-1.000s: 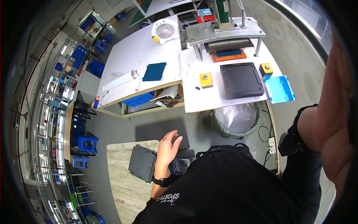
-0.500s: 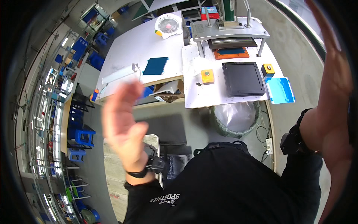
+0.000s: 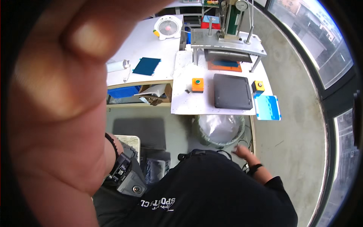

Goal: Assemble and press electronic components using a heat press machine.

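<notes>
White tabletop (image 3: 189,108); bag-lined bin (image 3: 211,141) below, wearer-side of the black case (image 3: 231,92), which lies on top, long axis unclear, ahead of the right hand (image 3: 242,152), seemingly nearer than the left hand (image 3: 68,90). Whether either's fingers (image 3: 90,38) are spread, I cannot tell.

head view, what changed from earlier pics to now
The left hand has risen close to the lens, covering the left side. The right hand, its arm raised at the right edge earlier, is now down, just below the lined bin in the picture. No grasp or release is visible. The black case, fan and dark blue sheet stayed put.
</notes>
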### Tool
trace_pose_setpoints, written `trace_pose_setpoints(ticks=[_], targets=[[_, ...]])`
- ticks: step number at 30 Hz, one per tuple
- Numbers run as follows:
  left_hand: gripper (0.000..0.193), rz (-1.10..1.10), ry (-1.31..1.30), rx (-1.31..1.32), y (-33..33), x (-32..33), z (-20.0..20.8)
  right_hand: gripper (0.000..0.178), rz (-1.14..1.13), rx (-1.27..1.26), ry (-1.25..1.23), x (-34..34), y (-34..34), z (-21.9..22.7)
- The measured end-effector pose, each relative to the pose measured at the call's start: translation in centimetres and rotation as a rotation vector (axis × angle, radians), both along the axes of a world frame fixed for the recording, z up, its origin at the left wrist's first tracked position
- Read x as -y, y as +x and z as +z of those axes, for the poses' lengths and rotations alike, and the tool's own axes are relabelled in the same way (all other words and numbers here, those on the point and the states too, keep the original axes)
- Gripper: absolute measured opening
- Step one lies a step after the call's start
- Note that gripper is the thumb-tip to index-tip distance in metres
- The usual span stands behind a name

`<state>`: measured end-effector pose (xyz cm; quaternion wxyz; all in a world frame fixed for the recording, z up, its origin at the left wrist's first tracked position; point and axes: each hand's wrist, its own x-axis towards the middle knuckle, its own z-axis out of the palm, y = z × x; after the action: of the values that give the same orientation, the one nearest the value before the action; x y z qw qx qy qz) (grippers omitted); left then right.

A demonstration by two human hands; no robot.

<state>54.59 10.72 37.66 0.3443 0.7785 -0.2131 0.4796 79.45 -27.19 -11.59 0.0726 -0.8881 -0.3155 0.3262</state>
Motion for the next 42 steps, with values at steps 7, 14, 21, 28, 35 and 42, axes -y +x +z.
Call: trace_pose_setpoints(ticks=[7,14,21,28,35,42], targets=[[0.105,0.045,0.035,-0.009,-5.1,-3.0,0.6,0.053,-0.114,-0.252,0.022,10.8,-6.1,-8.8],[0.105,0.057,0.075,-0.048,-3.3,-1.6,2.1,0.039,-0.363,-0.191,-0.006,6.9,-2.5,-8.1],[0.105,0.087,0.091,-0.129,-5.9,-3.4,2.0,0.032,-0.382,-0.158,0.248,1.6,-0.5,-5.5],[0.106,0.135,0.102,-0.198,-7.5,-3.9,2.5,0.035,-0.371,-0.205,0.023,4.0,-1.9,-6.9],[0.106,0.152,0.123,-0.269,-8.2,-5.3,3.1,0.043,-0.303,-0.237,-0.056,5.0,-2.7,-4.3],[0.106,0.146,0.139,-0.336,-5.9,-4.8,3.7,0.035,-0.435,-0.252,0.028,4.1,-2.1,-5.2]])
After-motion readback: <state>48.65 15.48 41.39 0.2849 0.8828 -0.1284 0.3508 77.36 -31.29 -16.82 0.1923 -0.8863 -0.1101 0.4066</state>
